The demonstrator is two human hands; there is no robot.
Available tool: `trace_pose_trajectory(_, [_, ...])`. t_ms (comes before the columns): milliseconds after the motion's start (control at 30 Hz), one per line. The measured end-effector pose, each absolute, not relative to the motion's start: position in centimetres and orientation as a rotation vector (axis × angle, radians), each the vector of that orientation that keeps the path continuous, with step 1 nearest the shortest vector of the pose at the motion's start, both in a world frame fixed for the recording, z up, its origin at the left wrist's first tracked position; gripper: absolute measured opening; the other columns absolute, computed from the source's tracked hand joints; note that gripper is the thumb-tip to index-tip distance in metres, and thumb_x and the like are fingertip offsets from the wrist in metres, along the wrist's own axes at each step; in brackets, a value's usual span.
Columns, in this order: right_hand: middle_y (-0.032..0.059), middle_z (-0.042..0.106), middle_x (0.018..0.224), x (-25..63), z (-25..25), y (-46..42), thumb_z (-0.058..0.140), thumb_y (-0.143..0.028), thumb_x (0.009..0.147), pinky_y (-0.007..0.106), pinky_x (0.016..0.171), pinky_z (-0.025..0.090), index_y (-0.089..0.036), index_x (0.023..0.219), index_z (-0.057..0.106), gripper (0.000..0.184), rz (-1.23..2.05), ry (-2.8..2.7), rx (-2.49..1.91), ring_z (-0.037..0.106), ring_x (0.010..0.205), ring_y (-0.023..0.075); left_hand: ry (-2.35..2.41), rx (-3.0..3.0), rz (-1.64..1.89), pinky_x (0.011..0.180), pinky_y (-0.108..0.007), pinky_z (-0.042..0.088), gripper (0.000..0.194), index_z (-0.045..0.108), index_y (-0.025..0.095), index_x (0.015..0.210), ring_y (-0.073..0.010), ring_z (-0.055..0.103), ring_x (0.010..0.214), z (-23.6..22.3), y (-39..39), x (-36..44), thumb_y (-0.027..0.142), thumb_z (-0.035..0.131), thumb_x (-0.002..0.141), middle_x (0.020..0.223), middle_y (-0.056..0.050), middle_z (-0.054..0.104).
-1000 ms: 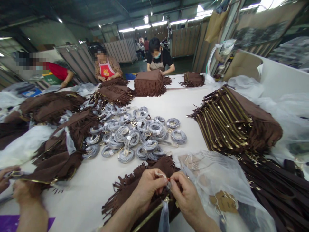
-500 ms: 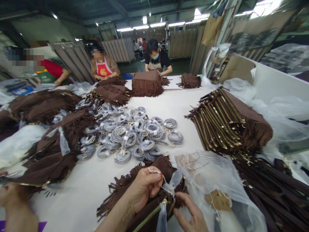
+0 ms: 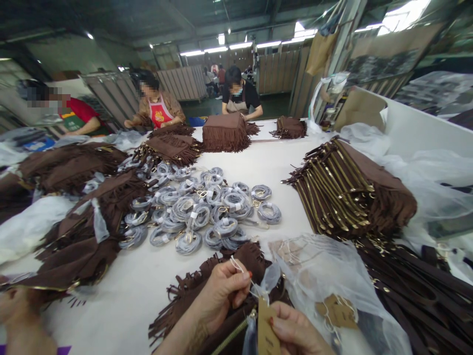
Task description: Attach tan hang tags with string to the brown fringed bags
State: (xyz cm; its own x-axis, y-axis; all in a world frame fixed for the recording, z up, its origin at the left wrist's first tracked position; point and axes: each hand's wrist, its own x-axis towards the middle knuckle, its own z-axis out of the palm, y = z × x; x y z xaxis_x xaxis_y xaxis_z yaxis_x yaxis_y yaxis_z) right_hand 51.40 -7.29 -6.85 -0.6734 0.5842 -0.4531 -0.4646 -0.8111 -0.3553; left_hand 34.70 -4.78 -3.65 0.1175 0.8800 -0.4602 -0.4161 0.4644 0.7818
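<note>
Head view, bottom centre: left hand (image 3: 222,288) pinches white string (image 3: 236,265), right hand (image 3: 293,328) clamps kraft hang tag (image 3: 267,329) over the fringed brown bag (image 3: 185,301). Gentle tension, string clear of the zipper (image 3: 233,335), should serve best.

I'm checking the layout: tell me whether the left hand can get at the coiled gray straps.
Likely yes: the coiled gray straps lie openly just past the fringed brown bag, though the left hand is pinching a white string.
</note>
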Motion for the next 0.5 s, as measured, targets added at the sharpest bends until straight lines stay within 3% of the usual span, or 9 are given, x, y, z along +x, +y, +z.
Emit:
trace_pose_trajectory(100, [0.0006,0.061,0.051,50.3,-6.0,-6.9,0.080,-0.037,0.059,0.012,0.039,0.033,-0.014,0.067,0.056,0.034,2.432,-0.326,-0.798,0.049,0.037,0.0040,1.022,0.589,1.008,0.044,-0.020,0.016,0.023,0.057,0.013,0.058,-0.0033,0.029,0.040,-3.0,-5.4,34.5,0.031,0.072,0.062,0.045,0.006,0.042])
trace_pose_trajectory(200, [-0.0037,0.056,0.042,49.7,-5.9,-6.6,0.079,-0.040,0.061,0.010,0.034,0.027,-0.014,0.069,0.056,0.035,2.403,-0.333,-0.892,0.043,0.032,0.0018,1.055,0.759,1.000,0.051,-0.021,0.026,0.021,0.065,0.014,0.058,-0.0069,0.038,0.051,-2.2,-6.2,34.0,0.033,0.073,0.061,0.055,0.003,0.046])
trace_pose_trajectory(367, [-0.0052,0.054,0.039,49.1,-7.0,-6.7,0.082,-0.042,0.055,0.009,0.032,0.028,-0.014,0.067,0.055,0.041,2.310,-0.269,-0.984,0.045,0.031,0.0033,1.213,1.058,0.968,0.058,-0.024,0.032,0.025,0.071,0.017,0.061,-0.0120,0.046,0.061,-1.8,-7.5,33.1,0.042,0.069,0.065,0.062,-0.002,0.050])
trace_pose_trajectory(500, [-0.0040,0.058,0.046,48.6,-7.9,-6.8,0.083,-0.041,0.052,0.011,0.034,0.035,-0.014,0.069,0.056,0.042,2.249,-0.238,-1.001,0.049,0.033,0.0046,1.220,1.225,0.873,0.057,-0.024,0.035,0.027,0.073,0.020,0.069,-0.0132,0.049,0.059,-1.9,-8.1,32.5,0.045,0.064,0.069,0.062,-0.004,0.055])
